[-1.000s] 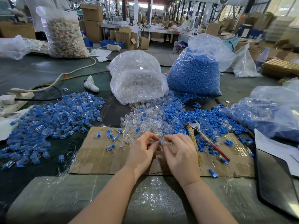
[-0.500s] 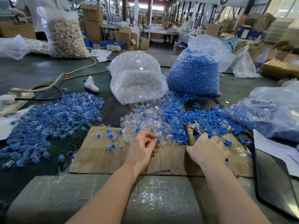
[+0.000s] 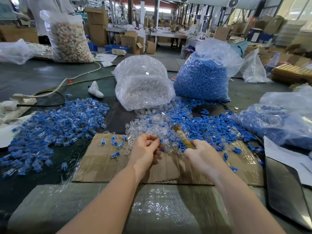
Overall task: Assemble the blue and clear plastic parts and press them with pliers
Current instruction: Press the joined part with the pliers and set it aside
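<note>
A: Our left hand (image 3: 145,150) pinches the joined piece (image 3: 161,141) above the cardboard (image 3: 104,164).
B: Our right hand (image 3: 201,157) has just lifted the pliers (image 3: 183,136) off it, gripped; pressing comes next.

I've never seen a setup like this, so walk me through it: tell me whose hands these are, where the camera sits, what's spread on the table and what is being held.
There is no machine here. A person works with bare hands, and the single picture comes from a camera worn on their head, looking forward and down.

The left hand pinches a small blue and clear part at its fingertips. The right hand grips the pliers by a handle wrapped in brownish tape; their tip is blurred.

Both hands are over a sheet of cardboard. Beyond it lie loose clear pieces and loose blue pieces. To the left is a heap of joined blue and clear parts. Further back stand a bag of clear pieces and a bag of blue pieces.
</note>
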The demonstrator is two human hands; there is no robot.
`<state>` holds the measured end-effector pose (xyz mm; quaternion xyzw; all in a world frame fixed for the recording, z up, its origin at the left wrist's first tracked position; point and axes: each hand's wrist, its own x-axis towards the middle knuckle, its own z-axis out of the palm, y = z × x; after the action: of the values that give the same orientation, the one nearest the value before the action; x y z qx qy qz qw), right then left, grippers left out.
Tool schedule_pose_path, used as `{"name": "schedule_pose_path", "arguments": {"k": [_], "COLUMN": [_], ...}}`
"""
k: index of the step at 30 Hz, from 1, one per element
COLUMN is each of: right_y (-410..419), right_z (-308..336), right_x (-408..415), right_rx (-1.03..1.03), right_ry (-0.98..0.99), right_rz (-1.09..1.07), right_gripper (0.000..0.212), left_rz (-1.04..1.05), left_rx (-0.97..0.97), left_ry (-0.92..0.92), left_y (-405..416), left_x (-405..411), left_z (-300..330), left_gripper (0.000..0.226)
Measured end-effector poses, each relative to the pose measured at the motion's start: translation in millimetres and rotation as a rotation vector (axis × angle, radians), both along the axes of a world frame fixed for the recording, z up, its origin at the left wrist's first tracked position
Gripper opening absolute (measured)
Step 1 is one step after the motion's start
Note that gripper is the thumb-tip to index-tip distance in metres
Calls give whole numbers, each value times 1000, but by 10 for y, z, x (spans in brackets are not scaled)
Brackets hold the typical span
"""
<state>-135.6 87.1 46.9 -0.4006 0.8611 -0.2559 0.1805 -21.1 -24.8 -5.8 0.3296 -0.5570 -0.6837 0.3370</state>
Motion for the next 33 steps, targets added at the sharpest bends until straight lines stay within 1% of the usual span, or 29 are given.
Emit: {"name": "schedule_pose_path", "arguments": {"k": [2, 3, 7, 11, 13, 22, 27, 31, 33], "right_y": [-10, -5, 29, 50, 56, 61, 52, 53, 54], "right_z": [43, 54, 73, 126, 141, 215, 217, 194, 190], "right_x": [51, 71, 121, 146, 153, 172, 180, 187, 184], "right_rx": [-13, -8, 28, -3, -5, 63, 49, 59, 47], "right_ry": [-218, -294, -419, -563, -570, -484, -474, -449, -453], "right_rz": [31, 41, 99, 105, 128, 186, 230, 241, 246], "right_gripper": [13, 13, 12, 12, 13, 12, 16, 12, 14], "left_rz": [31, 38, 39, 91, 108, 133, 143, 144, 142], "left_rx": [9, 7, 16, 16, 19, 2, -14, 19, 45], "left_ry": [11, 16, 13, -30, -44, -120, -160, -140, -126], "left_y": [-27, -41, -91, -94, -92, -71, -74, -62, -54], "left_x": [-17, -19, -13, -30, -29, -23, -21, -15, -8], "left_z": [31, 47, 101, 124, 141, 210, 215, 207, 208], "left_gripper": [2, 3, 3, 4, 5, 4, 3, 3, 5]}}
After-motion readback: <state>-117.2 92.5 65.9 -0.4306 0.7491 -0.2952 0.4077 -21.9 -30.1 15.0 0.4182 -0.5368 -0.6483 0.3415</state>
